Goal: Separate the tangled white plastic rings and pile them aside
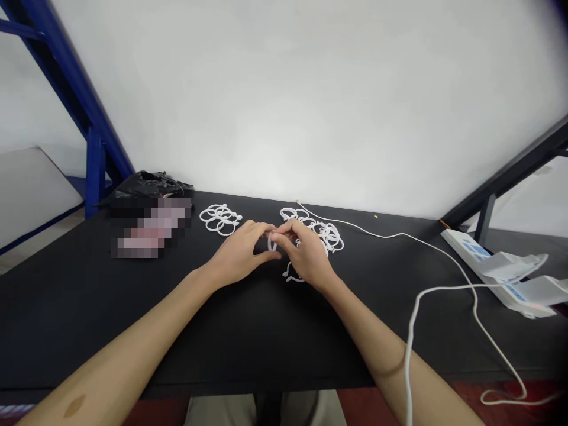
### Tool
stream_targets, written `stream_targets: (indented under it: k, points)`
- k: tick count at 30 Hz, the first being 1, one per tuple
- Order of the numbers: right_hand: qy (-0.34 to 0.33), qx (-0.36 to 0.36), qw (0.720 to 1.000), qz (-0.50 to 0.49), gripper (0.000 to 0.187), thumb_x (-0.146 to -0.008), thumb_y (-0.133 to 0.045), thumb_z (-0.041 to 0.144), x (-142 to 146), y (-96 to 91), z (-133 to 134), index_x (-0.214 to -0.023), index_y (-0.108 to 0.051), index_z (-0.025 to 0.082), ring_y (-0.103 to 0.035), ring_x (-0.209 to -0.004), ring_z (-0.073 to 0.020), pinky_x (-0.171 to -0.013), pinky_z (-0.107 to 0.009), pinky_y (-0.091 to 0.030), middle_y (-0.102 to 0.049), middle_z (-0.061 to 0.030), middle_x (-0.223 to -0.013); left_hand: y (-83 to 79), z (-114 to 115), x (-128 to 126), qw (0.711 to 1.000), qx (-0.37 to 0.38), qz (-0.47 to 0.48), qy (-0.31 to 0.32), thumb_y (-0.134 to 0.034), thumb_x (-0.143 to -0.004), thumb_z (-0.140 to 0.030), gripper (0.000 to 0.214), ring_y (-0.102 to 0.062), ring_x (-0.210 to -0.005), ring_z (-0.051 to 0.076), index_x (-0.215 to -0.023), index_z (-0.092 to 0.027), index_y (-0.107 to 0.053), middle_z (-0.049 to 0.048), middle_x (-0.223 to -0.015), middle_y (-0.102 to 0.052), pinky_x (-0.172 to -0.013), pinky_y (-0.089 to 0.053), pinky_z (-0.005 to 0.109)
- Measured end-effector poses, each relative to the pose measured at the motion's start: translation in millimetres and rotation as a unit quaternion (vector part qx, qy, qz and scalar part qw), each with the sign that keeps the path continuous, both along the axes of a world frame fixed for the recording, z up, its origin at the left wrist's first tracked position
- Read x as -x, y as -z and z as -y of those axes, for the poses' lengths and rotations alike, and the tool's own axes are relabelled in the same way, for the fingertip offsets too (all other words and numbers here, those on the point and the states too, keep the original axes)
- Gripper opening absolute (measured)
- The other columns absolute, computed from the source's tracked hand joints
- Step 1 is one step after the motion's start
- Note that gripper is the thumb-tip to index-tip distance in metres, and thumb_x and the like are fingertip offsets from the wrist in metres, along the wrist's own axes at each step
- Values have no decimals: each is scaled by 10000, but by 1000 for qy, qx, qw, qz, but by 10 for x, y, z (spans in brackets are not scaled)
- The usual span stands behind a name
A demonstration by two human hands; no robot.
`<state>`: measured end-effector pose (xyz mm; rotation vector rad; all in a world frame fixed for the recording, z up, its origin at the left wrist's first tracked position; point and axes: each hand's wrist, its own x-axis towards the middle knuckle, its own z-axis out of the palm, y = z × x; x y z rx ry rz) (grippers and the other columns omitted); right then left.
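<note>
Between my two hands, just above the black table, is a small white plastic ring (272,242), seen nearly edge-on. My right hand (304,245) pinches its upper part between thumb and fingertips. Curled around the ring from the other side, my left hand (242,245) has its fingers at the top and its thumb near the bottom. Left of my hands lies a small group of white rings with knobbed ends (220,218). A larger heap of white rings (331,235) sits behind and beside my right hand, partly hidden. One open ring (290,275) shows under that hand.
A black plastic bag (148,184) and a blurred-out patch are at the left of the black table (248,337). A white cable (412,236) crosses the right side, passing over my right forearm. White power strip (492,266) with plugs stands far right. A wall rises behind.
</note>
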<state>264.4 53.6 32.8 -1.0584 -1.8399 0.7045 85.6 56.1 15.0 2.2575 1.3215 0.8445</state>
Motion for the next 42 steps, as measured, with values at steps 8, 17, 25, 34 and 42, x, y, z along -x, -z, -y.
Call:
stream_targets:
  k: [8, 17, 25, 34, 42]
  points:
    - [-11, 62, 996, -66, 183, -866, -612, 378, -65, 2, -88, -802, -620, 206, -596, -773, -149, -767, -307, -475, -661, -6, -830, 59, -41, -32, 998, -64, 2, -3, -561, -898, -507, 446, -525, -1050, 239, -1259, -248, -529, 39, -1089, -620, -938, -451, 409]
    - [206, -54, 977, 31, 375, -899, -557, 362, -149, 32, -91, -1229, -530, 185, -574, -877, -192, -840, -377, -492, -598, -81, -1025, 0, -341, 349, 956, -125, -17, -266, -527, -885, -494, 456, -485, -1107, 315, -1193, -161, -569, 114, -1114, -637, -996, -399, 452]
    - [191, -44, 979, 60, 427, -888, -562, 348, -102, 86, -65, -1282, -476, 209, -564, -923, -195, -829, -362, -495, -573, -82, -1087, 119, -645, 474, 938, -13, -77, -339, -509, -828, -531, 492, -353, -1253, 405, -1175, -204, -630, 160, -1285, -510, -1042, -317, 531]
    - [206, -81, 952, 213, 286, -913, -545, 294, -169, 118, -90, -1162, -589, 159, -542, -1036, -260, -927, -413, -448, -586, -126, -1089, 97, -582, 442, 946, -17, -80, -314, -470, -841, -416, 445, -330, -1276, 414, -1209, -221, -625, 139, -1358, -493, -1039, -318, 567]
    - [225, -81, 877, 418, 352, -903, -563, 347, -99, 40, -440, -1178, -639, 140, -488, -1103, -354, -934, -494, -398, -587, -197, -1193, 95, -468, 330, 952, -108, -115, -263, -425, -884, -358, 365, -383, -1195, 382, -1152, -208, -623, 130, -1274, -546, -963, -360, 528]
